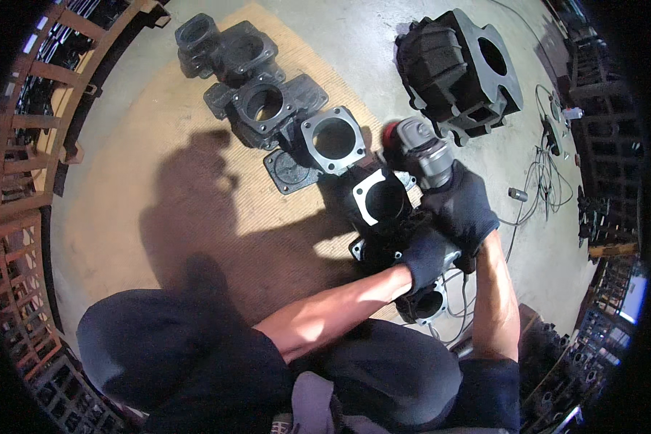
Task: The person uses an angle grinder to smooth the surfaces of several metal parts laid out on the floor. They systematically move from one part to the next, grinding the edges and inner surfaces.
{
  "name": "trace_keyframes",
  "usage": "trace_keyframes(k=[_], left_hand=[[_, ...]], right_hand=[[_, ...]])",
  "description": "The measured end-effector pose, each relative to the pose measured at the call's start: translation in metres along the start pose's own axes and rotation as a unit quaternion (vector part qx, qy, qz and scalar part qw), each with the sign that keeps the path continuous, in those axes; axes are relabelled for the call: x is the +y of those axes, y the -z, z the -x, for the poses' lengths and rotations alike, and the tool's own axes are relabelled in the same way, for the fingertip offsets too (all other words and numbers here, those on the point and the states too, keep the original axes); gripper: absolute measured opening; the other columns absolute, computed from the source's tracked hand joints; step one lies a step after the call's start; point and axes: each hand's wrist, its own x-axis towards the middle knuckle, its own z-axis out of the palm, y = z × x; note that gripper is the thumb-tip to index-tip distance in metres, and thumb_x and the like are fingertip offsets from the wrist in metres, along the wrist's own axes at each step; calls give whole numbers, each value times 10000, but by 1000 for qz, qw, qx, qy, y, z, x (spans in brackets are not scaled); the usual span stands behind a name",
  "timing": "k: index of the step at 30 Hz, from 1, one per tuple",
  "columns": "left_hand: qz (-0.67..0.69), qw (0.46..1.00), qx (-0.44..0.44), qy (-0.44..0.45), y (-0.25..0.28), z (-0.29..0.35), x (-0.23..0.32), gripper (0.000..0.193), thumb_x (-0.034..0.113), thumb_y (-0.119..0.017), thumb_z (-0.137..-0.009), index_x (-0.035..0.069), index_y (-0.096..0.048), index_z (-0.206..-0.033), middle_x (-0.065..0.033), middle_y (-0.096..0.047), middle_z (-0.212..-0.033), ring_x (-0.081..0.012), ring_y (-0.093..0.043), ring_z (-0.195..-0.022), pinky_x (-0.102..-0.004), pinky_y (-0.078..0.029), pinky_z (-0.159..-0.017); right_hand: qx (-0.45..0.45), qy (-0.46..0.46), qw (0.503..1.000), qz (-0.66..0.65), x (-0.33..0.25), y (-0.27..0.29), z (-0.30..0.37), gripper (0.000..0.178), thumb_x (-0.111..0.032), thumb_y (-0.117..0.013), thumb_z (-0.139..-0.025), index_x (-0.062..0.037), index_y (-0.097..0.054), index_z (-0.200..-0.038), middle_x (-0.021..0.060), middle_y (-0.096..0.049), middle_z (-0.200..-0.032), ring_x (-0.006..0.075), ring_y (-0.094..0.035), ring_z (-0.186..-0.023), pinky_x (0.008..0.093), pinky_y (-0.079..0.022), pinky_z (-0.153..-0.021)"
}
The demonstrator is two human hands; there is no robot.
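An angle grinder (432, 160) with a silver-grey gear head is in my gloved hands, its reddish disc side toward the left. My right hand (464, 206) wraps round the body just behind the head. Lower down, my left hand (425, 259) closes on the rear of the tool; its fingertips are partly hidden. Directly left of the grinder head lies a dark cast-metal housing (367, 197) with a bright flange face and a round bore. Another housing (336, 139) with a shiny square flange stands just beyond it. A smaller one (432, 304) sits below my left hand.
Several dark castings (257, 101) line the ribbed cardboard sheet (123, 217) toward the far left. A large black casting (459, 69) stands on the concrete floor at far right. Loose cables (546, 181) lie on the right. Slatted crates (58, 72) border the left.
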Motion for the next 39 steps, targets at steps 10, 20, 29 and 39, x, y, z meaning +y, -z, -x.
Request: trace_keyframes(k=[10, 20, 29, 39], left_hand=[[-104, 987, 115, -50, -5, -17, 35, 421, 288, -779, -880, 40, -670, -1202, -139, -708, -1084, -216, -670, -1034, -341, -535, -861], [-248, 963, 83, 69, 31, 20, 64, 367, 230, -541, -1042, 23, -594, -1341, -139, -650, -1223, -197, -596, -1149, -347, -483, -985], [-41, 987, 155, -17, 43, 4, -31, 436, 199, -486, -1070, 24, -479, -1470, -149, -532, -1406, -224, -477, -1312, -366, -376, -1140], [241, 964, 110, 6, 64, 25, -17, 428, 253, -477, -1080, 16, -477, -1435, -99, -530, -1366, -168, -462, -1296, -325, -375, -1119]], right_hand=[[21, 119, 992, -28, -22, 51, -2, 503, -174, -788, -650, 31, -649, -1087, 164, -731, -936, 255, -702, -860, 387, -557, -817], [-18, 120, 992, -42, -78, 24, -2, 621, -189, -785, -595, 23, -646, -1162, 185, -721, -1017, 273, -705, -950, 394, -545, -894], [-90, 120, 987, 62, -125, -19, -46, 603, -193, -845, -622, 18, -646, -1151, 177, -736, -998, 272, -697, -927, 382, -557, -871], [-108, 69, 986, 104, -150, -44, -48, 527, -264, -830, -677, -14, -644, -1102, 245, -737, -959, 420, -720, -937, 426, -572, -829]])
